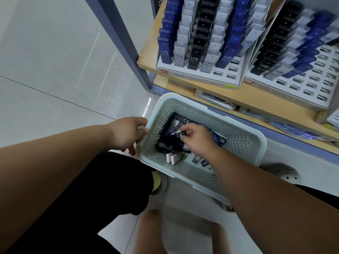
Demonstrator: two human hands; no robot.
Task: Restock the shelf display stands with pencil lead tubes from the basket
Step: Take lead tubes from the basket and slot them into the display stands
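A pale perforated basket (244,136) sits on the floor below the shelf, holding several black, blue and white pencil lead tubes (174,158). My left hand (126,133) grips the basket's left rim. My right hand (197,139) is down inside the basket, its fingers pinching a dark tube marked HB (180,134). On the wooden shelf (146,61) above stand two white display stands: the left stand (198,75) is almost filled with blue, white and black tubes, the right stand (310,88) has many vacant slots.
A blue-grey shelf post (121,33) rises at the left of the shelf. Packaged goods (216,99) lie on the lower shelf behind the basket. My knees and a shoe (156,184) are close under the basket. Pale tiled floor (55,70) stretches to the left.
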